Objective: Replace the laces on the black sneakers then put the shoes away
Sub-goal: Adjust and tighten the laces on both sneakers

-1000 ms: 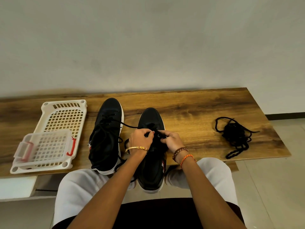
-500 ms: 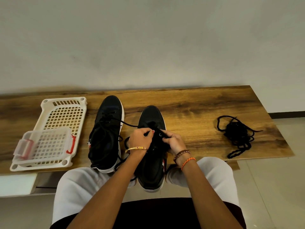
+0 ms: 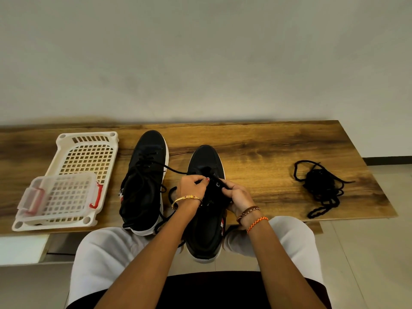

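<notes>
Room: plain pale wall behind a wooden bench top (image 3: 267,148); tiled floor to the right.
Containers: a white perforated basket (image 3: 89,157) lies on the bench top at the far left. A small clear box with red latches (image 3: 60,195) sits in the near part of the basket. No contents can be made out in either.
Left sneaker: black sneaker with white sole (image 3: 145,181), beside the basket, toe toward the wall, heel over the near edge; it is laced, with loose lace ends trailing.
Right sneaker: second black sneaker (image 3: 205,221), just right of the first, heel overhanging toward the person's lap; a red and white mark shows on its side.
Working lace: black lace (image 3: 176,169) runs from the first sneaker's eyelet area across to the hands.
Spare laces: tangled black lace pile (image 3: 318,186), well apart on the right end of the bench top.
Left hand: left hand (image 3: 191,188), gold bangle at the wrist, fingers curled, pinching the lace over the second sneaker's eyelets.
Right hand: right hand (image 3: 238,195), braided bands at the wrist, fingers curled, pinching the lace at the eyelets.
</notes>
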